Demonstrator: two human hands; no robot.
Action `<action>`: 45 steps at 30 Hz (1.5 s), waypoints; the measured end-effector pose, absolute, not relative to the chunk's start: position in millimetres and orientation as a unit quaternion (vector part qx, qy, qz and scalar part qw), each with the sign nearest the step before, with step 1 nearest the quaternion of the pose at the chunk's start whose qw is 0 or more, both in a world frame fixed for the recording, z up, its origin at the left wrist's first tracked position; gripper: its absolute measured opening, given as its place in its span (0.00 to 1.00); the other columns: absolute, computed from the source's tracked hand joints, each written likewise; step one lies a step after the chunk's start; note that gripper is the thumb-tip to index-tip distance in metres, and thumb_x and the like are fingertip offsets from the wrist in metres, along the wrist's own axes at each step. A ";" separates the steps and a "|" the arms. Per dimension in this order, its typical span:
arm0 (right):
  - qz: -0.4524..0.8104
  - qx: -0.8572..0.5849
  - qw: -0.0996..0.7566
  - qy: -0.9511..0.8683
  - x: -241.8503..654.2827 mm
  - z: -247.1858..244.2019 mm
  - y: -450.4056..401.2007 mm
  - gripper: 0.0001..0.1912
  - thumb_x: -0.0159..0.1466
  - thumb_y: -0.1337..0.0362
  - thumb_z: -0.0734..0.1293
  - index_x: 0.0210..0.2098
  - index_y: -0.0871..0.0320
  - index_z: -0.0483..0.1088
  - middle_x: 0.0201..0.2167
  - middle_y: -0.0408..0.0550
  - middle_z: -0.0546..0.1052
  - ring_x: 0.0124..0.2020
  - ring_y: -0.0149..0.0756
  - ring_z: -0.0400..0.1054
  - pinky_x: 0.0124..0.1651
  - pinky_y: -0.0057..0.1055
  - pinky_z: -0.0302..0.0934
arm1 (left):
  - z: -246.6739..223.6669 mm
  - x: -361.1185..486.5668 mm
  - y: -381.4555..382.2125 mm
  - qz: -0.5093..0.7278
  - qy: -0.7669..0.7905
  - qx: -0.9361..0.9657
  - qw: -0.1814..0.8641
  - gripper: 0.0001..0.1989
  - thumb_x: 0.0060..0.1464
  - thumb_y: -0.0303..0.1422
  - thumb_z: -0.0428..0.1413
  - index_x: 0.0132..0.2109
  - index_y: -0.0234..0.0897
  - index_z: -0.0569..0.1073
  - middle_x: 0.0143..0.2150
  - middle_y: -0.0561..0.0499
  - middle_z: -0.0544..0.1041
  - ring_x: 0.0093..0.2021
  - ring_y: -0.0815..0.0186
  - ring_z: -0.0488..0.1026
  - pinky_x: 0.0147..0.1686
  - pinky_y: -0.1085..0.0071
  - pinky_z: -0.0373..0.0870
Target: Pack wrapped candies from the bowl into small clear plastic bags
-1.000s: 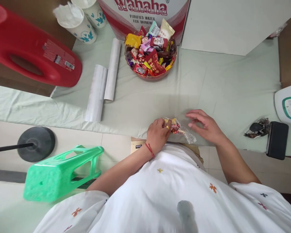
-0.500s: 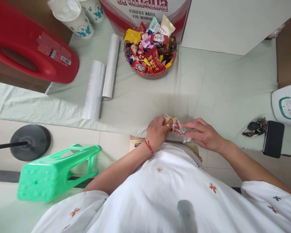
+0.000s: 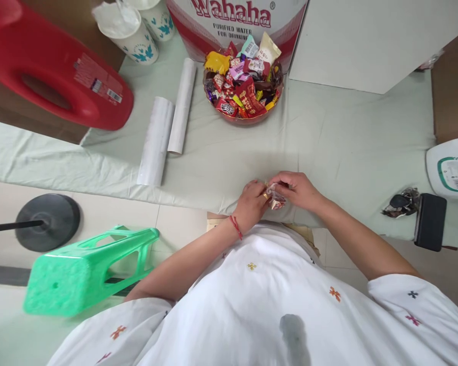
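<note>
At the table's front edge, my left hand (image 3: 252, 203) is closed around a small clear plastic bag (image 3: 277, 200) with red wrapped candy showing through it. My right hand (image 3: 294, 189) pinches the upper part of the same bag, its fingertips close to those of the left. The fingers partly hide the bag and what it contains. Further back, a round reddish bowl (image 3: 241, 121) is heaped with candies (image 3: 252, 96) in bright wrappers.
Two white rolls (image 3: 155, 142) lie left of the bowl, near a red jug (image 3: 110, 109) and paper cups (image 3: 137, 48). A Wahaha carton (image 3: 236, 23) stands behind. Keys (image 3: 402, 202) and a black phone-like slab (image 3: 430, 222) lie right. A green stool (image 3: 61, 284) is lower left.
My right hand has moved left and slightly up, from the bag's loose right end to its upper part. The bag is now drawn in closer between both hands.
</note>
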State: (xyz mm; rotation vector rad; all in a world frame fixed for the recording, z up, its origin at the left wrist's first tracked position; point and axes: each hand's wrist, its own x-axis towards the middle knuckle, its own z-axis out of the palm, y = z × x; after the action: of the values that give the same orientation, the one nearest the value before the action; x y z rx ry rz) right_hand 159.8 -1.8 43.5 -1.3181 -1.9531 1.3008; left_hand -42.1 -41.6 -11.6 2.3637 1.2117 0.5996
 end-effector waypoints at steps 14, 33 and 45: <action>0.451 -0.524 0.103 -0.715 123.1 35.0 19.3 0.04 0.63 0.65 0.66 0.31 0.56 0.71 0.25 0.41 0.74 0.26 0.31 0.64 0.31 0.28 0.52 | -13.6 -61.9 -66.4 0.369 0.470 0.730 0.332 0.24 0.61 0.28 0.52 0.62 0.39 0.58 0.50 0.42 0.77 0.52 0.58 0.79 0.62 0.50 0.71; 0.536 -0.543 0.285 -0.580 170.6 39.8 13.7 0.19 0.65 0.49 0.68 0.47 0.56 0.74 0.36 0.45 0.75 0.35 0.35 0.67 0.36 0.31 0.64 | -3.9 -49.3 -56.1 0.210 0.500 0.816 0.203 0.21 0.65 0.37 0.57 0.63 0.38 0.71 0.65 0.38 0.75 0.65 0.52 0.72 0.69 0.49 0.54; 0.630 -0.518 0.322 -0.481 149.3 25.8 -37.6 0.25 0.60 0.48 0.76 0.52 0.52 0.73 0.47 0.47 0.79 0.45 0.40 0.75 0.48 0.38 0.72 | -8.5 -43.9 -58.2 0.435 0.430 0.649 0.452 0.25 0.62 0.32 0.54 0.65 0.39 0.64 0.67 0.36 0.69 0.66 0.52 0.70 0.61 0.53 0.70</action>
State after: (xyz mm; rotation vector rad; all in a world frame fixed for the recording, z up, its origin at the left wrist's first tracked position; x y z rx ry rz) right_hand 149.3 -37.6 25.8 -1.3605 -1.2638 1.6534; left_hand -43.9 -58.2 -8.5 1.6036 1.0610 1.0743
